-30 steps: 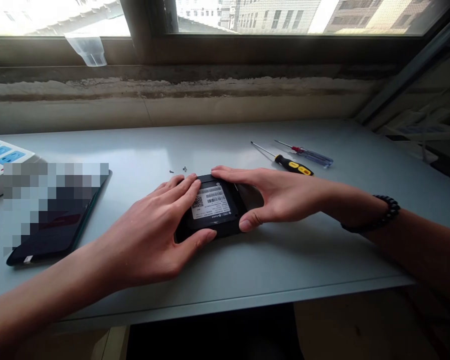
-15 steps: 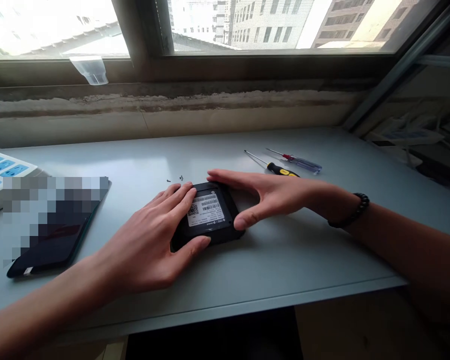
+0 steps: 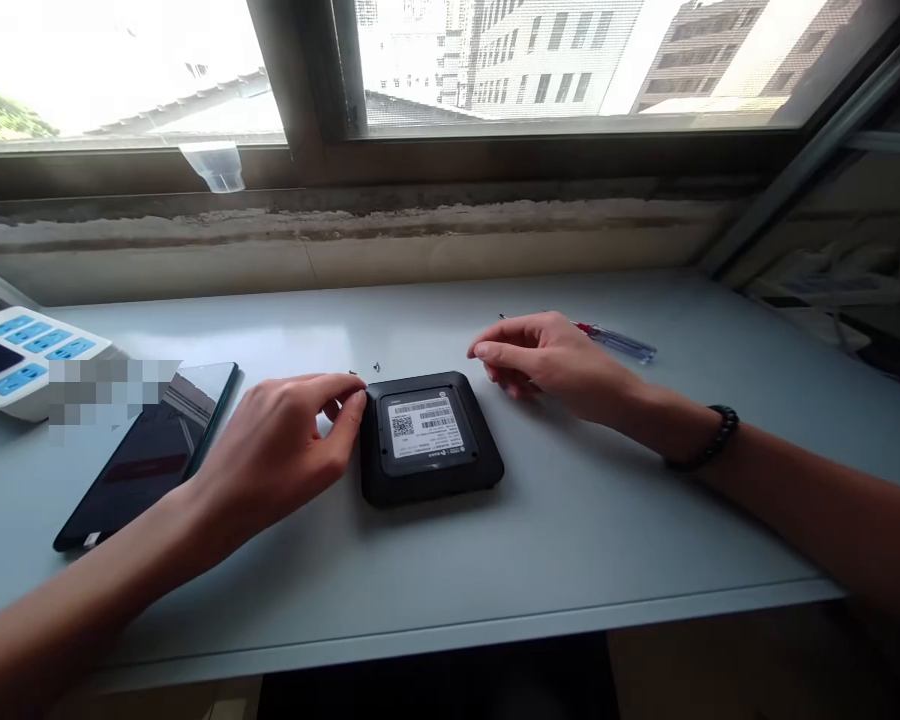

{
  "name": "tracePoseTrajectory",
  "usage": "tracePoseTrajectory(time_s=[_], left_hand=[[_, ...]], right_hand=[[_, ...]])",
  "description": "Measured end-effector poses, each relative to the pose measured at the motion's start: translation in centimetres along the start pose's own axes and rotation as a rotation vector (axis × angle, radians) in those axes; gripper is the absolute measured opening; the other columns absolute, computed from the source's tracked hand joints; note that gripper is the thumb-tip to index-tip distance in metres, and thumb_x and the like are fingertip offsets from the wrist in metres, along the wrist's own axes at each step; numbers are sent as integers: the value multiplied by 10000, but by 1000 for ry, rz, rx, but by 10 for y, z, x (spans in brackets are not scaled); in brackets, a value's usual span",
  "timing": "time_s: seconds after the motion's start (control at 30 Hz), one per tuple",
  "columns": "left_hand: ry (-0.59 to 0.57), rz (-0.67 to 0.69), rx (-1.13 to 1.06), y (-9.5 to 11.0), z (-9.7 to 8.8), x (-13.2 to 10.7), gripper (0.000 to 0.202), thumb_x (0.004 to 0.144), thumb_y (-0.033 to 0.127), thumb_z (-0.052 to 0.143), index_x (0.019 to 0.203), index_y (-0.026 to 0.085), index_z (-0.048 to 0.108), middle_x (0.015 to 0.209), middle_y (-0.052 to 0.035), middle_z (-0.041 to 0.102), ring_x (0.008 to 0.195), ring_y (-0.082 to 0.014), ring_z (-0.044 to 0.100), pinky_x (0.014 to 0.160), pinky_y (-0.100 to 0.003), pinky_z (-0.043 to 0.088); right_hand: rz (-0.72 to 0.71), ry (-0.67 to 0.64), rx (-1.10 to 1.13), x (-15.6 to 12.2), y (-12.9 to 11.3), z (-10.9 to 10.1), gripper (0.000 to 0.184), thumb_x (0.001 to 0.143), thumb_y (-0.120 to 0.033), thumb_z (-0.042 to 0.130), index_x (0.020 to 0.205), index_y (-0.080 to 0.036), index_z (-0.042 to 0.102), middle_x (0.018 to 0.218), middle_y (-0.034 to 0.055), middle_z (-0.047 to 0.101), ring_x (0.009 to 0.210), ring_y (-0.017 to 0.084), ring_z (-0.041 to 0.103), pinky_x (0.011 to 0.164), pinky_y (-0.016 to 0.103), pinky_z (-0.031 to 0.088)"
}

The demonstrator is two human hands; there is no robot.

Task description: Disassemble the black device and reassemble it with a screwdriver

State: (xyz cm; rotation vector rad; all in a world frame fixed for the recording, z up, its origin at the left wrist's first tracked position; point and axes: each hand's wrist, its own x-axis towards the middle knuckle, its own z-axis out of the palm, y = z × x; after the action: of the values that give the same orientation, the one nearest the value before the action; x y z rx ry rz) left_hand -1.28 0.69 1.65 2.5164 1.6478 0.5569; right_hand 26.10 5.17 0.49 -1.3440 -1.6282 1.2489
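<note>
A square black plastic box [image 3: 487,462] lies flat on the desk, its white label with a QR code [image 3: 426,430] facing up. At its back left corner, the thumb and forefinger of my left hand [image 3: 289,430] are closed in a pinch on the edge. My right hand [image 3: 551,355] hovers behind and to the right of the box, fingers curled and thumb close to the forefinger, with nothing visible in them. Behind the box lies a small screw [image 3: 376,367]; another [image 3: 352,373] sits by my left fingertips. My right hand covers most of one screwdriver, leaving its tip [image 3: 503,317] showing.
A second screwdriver with a clear blue handle [image 3: 624,345] lies at the right. On the left are a dark phone [image 3: 139,465] and a white power strip [image 3: 82,375] with blue sockets. The desk's front edge [image 3: 450,645] runs below; a window frame [image 3: 555,160] stands behind.
Both hands have come off the box's top and sides. My left hand has drawn back to its left corner; my right hand has lifted away and curled its fingers. The view has shifted slightly.
</note>
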Motion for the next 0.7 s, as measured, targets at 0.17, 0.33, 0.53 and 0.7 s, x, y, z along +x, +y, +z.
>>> tracePoseTrajectory(time_s=[0.17,0.33,0.53,0.7], left_hand=[[-17,-3,-54,-1,7,0,402,993,441,448,1121,210,751,925,-62,799,606,-207,667,684,-385,546],[-34,68,-135,-1,11,0,398,1009,399,461,1154,168,750,1054,-86,793,774,-214,712,768,-349,557],[-72,151,-147,-1,11,0,400,980,425,485,1112,156,750,918,-75,758,720,-200,675,713,-344,530],[-201,158,-132,1,7,-1,570,951,587,509,1261,138,672,1070,-128,703,897,-275,684,829,-433,540]], right_hand=[[5,-124,-110,-2,1,4,308,910,-414,657,1054,-149,720,766,13,640,499,59,509,493,252,372],[-103,-175,-258,-1,4,4,353,869,-462,685,1018,-148,748,610,-23,576,527,85,511,536,249,392],[-237,-69,-465,-2,8,6,356,935,-439,550,957,-150,756,694,36,666,578,137,572,596,301,446],[-444,5,-598,-11,10,12,503,904,-513,596,1193,-114,699,1187,161,693,1024,271,641,925,429,507]])
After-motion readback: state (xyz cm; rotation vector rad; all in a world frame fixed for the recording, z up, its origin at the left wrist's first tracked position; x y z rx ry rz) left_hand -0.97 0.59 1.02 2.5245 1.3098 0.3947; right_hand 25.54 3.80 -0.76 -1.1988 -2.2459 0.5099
